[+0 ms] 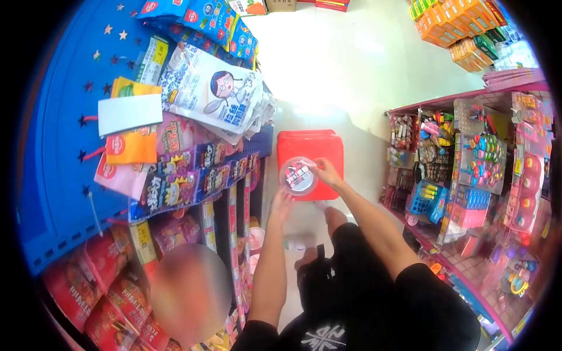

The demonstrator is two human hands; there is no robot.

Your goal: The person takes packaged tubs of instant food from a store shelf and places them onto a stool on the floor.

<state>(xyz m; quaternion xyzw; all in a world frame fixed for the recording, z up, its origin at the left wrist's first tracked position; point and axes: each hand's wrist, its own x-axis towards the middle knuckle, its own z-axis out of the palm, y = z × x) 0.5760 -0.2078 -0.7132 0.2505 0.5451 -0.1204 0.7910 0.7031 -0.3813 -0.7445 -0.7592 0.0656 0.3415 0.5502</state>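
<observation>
While both hands are holding it above a red plastic object [329, 153], a clear round tub [300, 177] is showing a label with what looks like "YES!" and Chinese characters too small to read; the label is hiding the contents. The right hand [326, 174] is keeping its grip clamped on the right rim; the left hand's [282, 202] grip is clasping the lower-left edge. To the left, a white packet [213, 88] is displaying blue Chinese writing and a cartoon face, and a blue panel [58, 117] is standing behind. To the right, a blue basket [426, 200] is holding yellow-topped items by a pink-edged rack [439, 102]. The pale floor [351, 64] is reflecting light.
</observation>
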